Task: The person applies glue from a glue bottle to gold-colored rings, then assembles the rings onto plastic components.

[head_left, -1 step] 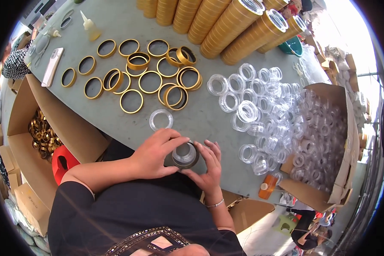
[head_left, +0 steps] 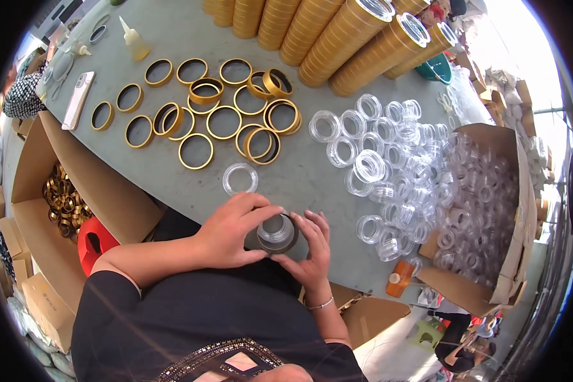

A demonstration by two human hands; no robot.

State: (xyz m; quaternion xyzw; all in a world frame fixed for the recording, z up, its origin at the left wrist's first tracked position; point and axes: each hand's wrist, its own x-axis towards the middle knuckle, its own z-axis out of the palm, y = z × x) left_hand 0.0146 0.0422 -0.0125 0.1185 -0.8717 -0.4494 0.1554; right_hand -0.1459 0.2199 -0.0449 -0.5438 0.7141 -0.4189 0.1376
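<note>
At the table's near edge, my left hand [head_left: 232,230] and my right hand [head_left: 310,253] grip one round piece between them. It is a clear threaded plastic ring [head_left: 275,230] sitting inside a darker, wider ring [head_left: 291,240]. Fingers and thumbs of both hands curl against its outer wall, left hand on the left side, right hand on the right. Just beyond the left hand lies a single clear plastic ring [head_left: 254,181] flat on the table. Farther off, several gold rings [head_left: 196,165] with dark insides are spread out, some overlapping.
Clear plastic rings [head_left: 388,162] heap to the right, spilling from a cardboard box [head_left: 512,210]. Tall gold stacks [head_left: 337,44] stand at the back. Left are a phone [head_left: 78,100], a dropper bottle [head_left: 135,43] and a carton [head_left: 28,184] of gold rings. An orange bottle [head_left: 399,279] lies near right.
</note>
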